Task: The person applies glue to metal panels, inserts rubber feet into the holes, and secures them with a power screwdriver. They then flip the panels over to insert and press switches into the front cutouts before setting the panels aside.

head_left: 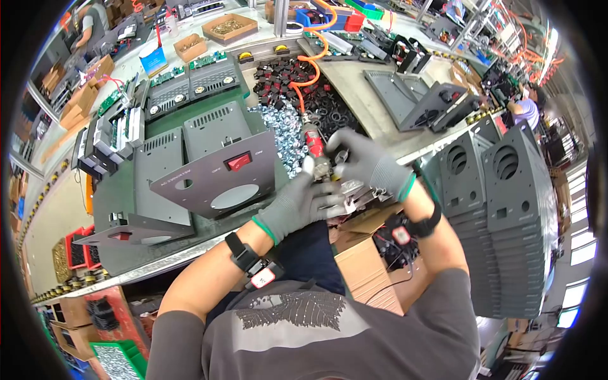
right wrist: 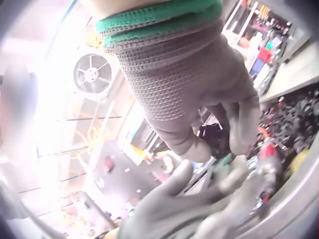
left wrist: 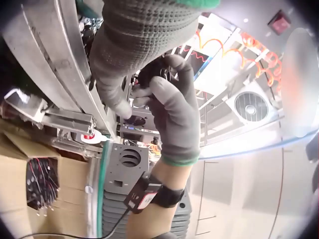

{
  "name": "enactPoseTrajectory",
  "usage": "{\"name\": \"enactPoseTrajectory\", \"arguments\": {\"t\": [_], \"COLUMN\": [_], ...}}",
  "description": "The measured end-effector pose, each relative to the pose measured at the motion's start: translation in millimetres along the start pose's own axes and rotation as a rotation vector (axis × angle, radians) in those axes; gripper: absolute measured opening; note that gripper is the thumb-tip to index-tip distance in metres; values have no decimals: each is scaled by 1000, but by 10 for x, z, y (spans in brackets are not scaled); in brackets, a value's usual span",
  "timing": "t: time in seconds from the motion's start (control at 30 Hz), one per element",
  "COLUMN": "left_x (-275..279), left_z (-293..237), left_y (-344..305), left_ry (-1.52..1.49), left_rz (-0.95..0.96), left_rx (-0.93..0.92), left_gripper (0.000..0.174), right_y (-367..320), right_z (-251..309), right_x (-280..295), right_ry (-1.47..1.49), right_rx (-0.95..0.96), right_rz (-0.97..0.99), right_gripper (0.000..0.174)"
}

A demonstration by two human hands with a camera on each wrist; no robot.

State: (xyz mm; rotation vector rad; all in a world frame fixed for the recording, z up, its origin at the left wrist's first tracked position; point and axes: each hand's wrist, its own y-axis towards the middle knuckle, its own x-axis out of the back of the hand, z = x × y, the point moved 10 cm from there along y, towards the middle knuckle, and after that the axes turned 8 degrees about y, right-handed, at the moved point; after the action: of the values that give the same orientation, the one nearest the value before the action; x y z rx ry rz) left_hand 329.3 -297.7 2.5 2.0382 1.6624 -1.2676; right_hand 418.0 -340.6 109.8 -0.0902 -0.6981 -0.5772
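Observation:
My right hand (head_left: 370, 163) curls thumb and fingers around a small black part (right wrist: 214, 140), which shows between the fingertips in the right wrist view. Just below and beside it is my left hand (head_left: 299, 204), its fingers extended and loosely bent, with nothing visibly gripped. In the left wrist view the black part (left wrist: 153, 72) sits between the two hands. Behind the hands a red power screwdriver (head_left: 313, 143) on an orange coiled hose lies by a heap of silver screws (head_left: 278, 130). To the left stands a grey panel (head_left: 212, 180) with a red switch (head_left: 239, 162).
Black small parts (head_left: 332, 114) fill a bin beyond the screwdriver. More grey housings (head_left: 155, 180) are on the left bench. Stacked grey panels (head_left: 516, 209) stand at the right. An open cardboard box (head_left: 367, 272) is below the hands, near the body.

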Motion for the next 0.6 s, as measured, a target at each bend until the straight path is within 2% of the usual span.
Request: {"name": "enactPoseTrajectory", "arguments": {"t": [0.07, 0.13, 0.17, 0.2, 0.27, 0.33, 0.4, 0.47, 0.53, 0.6], "left_x": [-66, 132, 176, 260, 247, 248, 281, 212, 294, 406], "left_z": [-47, 5, 48, 61, 138, 114, 108, 55, -1, -47], "left_y": [87, 132, 97, 96, 64, -109, -247, -417, -645, -843], "left_ry": [-90, -272, -347, -346, -349, -307, -27, -4, 172, 228], "left_rz": [21, -134, -243, -249, -9, -61, -55, -31, -104, -153], "left_rx": [-41, -65, -9, -11, 30, 33, 47, 53, 76, 79], "left_gripper": [68, 63, 55, 55, 50, 43, 41, 44, 44, 45], "right_y": [-120, -177, -111, 37, 454, 788, 1083, 1217, 1328, 1375], "right_z": [260, 387, 447, 415, -170, -665, -1165, -1450, -1618, -1843], "right_x": [-354, -520, -474, -384, -9, 302, 257, 161, 92, -2], "right_ry": [-137, -305, -150, 39, -20, -318, -622, -686, -750, -678], "right_rx": [-103, -46, 5, -20, 4, -230, -232, -185, -137, -192], "right_rz": [207, 336, 351, 361, 110, -16, 60, 75, 92, 173], "right_gripper": [41, 47, 48, 42, 35, 25, 26, 26, 25, 24]}}
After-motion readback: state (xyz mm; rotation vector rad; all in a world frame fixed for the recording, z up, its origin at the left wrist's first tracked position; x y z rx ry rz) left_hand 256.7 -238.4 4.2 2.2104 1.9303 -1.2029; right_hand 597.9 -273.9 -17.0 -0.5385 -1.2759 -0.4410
